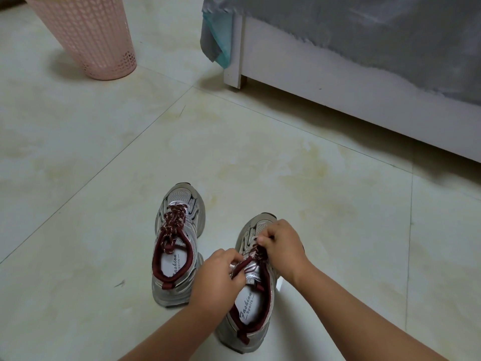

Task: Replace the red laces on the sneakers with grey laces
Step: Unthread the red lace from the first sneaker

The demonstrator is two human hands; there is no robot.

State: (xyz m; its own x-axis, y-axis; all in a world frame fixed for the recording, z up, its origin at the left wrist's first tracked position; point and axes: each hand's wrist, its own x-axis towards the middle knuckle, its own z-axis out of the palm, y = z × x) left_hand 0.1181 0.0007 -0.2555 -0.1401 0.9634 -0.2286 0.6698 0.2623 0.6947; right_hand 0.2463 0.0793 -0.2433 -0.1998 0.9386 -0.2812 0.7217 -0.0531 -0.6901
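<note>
Pale tiled floor (234,157). Nearest, our left hand (218,274) and right hand (282,246) pinch the soft, limp red lace (256,254) of the grey mesh sneaker (250,316); grasp near eyelets. Beyond: second laced sneaker (179,230), pink basket (88,35).

Pale glossy tile floor (104,157); pink mesh basket (88,37) far left; white bed frame (338,100), grey sheet (364,29).
</note>
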